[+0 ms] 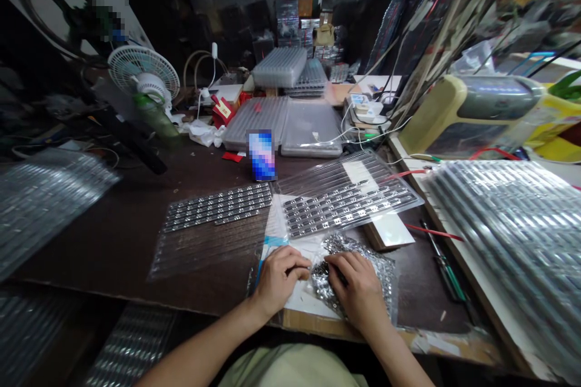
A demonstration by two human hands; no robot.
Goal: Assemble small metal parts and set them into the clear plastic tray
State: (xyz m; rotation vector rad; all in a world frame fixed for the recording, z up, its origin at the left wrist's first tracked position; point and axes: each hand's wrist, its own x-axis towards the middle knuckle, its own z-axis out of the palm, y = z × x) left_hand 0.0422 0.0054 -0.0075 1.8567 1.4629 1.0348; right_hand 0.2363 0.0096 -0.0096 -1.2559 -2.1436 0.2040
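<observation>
Head view: left hand (pixel 279 281) curled with fingertips bunched against a crumpled bag of small silver parts (pixel 358 275), any pinch hidden; right hand (pixel 356 290) spread and pressing on top of it. Bag near the table's front edge (pixel 204 303), just below a clear blister tray (pixel 349 199) of metal strips.

We look from head height, forward and down across counter (pixel 104 236); left hand (pixel 278 281) and right hand (pixel 356 290) close below.
</observation>
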